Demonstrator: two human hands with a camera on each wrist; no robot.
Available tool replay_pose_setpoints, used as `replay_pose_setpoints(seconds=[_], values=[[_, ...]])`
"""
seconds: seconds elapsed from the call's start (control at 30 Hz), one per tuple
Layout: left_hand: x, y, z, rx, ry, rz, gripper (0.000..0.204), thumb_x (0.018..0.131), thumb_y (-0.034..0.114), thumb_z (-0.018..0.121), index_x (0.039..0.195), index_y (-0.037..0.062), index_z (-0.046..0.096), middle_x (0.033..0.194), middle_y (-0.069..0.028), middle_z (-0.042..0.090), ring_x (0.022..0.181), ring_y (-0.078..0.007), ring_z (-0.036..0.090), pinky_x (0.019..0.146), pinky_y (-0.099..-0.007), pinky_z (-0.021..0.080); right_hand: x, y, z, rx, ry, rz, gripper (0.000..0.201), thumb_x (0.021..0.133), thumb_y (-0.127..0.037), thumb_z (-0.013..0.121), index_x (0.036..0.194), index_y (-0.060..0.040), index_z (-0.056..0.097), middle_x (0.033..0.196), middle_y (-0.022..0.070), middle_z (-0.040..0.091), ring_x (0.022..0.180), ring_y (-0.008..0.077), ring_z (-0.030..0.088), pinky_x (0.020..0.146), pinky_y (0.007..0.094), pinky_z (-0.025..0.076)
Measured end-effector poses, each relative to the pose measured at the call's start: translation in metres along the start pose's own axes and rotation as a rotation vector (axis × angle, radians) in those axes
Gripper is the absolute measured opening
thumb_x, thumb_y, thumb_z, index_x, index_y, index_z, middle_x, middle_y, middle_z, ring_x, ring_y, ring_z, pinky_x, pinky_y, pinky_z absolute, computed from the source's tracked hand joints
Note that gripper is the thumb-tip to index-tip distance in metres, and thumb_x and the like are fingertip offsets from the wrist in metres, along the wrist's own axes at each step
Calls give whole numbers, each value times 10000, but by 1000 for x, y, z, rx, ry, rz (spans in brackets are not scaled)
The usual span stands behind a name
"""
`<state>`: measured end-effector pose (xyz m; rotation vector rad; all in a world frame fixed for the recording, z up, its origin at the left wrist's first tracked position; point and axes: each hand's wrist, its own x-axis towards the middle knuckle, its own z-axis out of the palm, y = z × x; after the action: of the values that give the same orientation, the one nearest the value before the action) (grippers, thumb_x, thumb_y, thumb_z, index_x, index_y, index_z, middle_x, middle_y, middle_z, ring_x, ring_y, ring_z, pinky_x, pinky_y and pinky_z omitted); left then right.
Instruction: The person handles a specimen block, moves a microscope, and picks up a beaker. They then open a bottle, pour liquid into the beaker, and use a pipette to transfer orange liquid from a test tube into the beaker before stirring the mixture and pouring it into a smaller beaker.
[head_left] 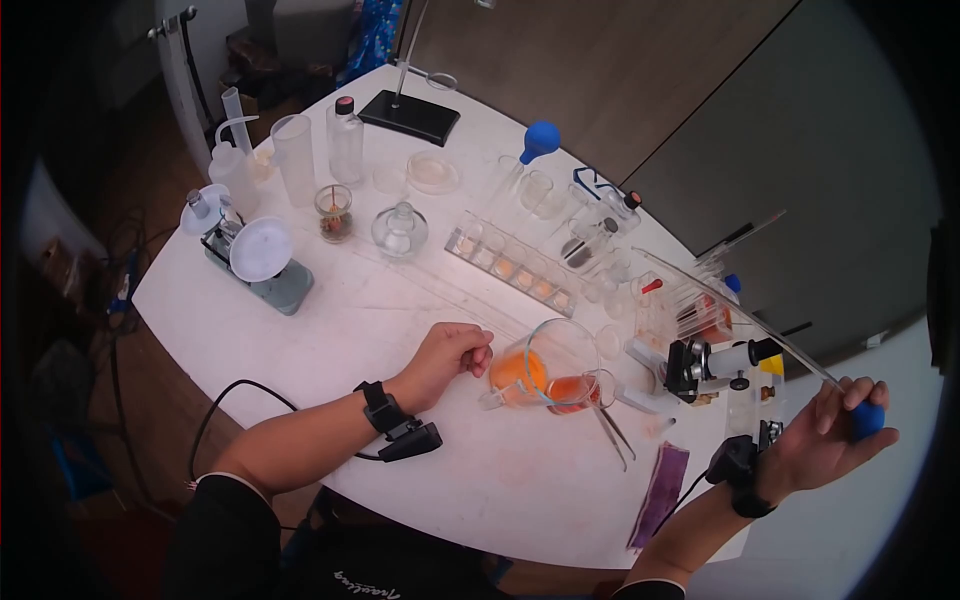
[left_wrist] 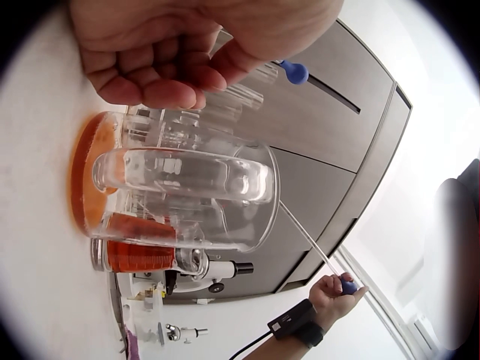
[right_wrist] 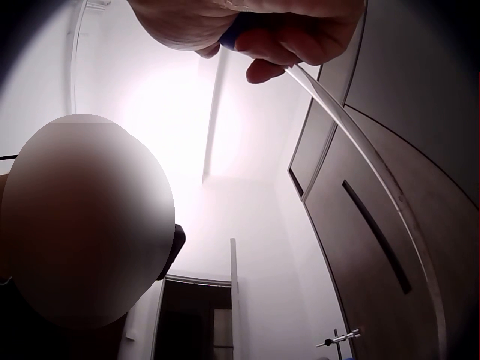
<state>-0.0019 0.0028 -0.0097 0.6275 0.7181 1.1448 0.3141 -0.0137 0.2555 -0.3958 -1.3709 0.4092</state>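
In the head view my right hand [head_left: 825, 440], raised at the right beyond the table edge, grips the blue rubber bulb [head_left: 868, 420] of a long glass pipette. The pipette's tube [head_left: 760, 326] slants up and left over the microscope. My left hand [head_left: 450, 362] hangs loosely curled just left of a large glass jug [head_left: 562, 335], with nothing in its fingers. Orange liquid [left_wrist: 88, 180] covers the jug's bottom in the left wrist view. Beside the jug stands a small beaker [left_wrist: 139, 249] of red-orange liquid. The right wrist view shows fingers [right_wrist: 266, 46] wrapped around the bulb.
Metal tweezers [head_left: 615, 440] and a purple cloth [head_left: 662, 495] lie at the front right. A microscope [head_left: 715, 372] stands behind them. A clear rack of small cups [head_left: 510, 268], a spirit lamp [head_left: 400, 235], a balance [head_left: 270, 285] and several bottles and glass tubes stand farther back.
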Motion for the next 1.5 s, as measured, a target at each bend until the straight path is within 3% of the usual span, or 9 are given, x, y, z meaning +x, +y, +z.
replay_pose_setpoints(seconds=[0.87,1.5], values=[[-1,1,2,16,13,-5,330,953,177,538,639,76,509,658,-41,564,627,-129,512,661,-257,431,5,18,17,-22,2,67,457,1016,-509,441,969,-60,508,751,70,557,481,82,388,453,180,305],[-1,1,2,16,2,-10,326,956,171,525,646,71,508,666,-51,558,643,-138,505,668,-254,422,27,40,61,-161,20,150,416,1022,-460,472,942,-56,535,712,61,562,464,63,363,444,195,258]])
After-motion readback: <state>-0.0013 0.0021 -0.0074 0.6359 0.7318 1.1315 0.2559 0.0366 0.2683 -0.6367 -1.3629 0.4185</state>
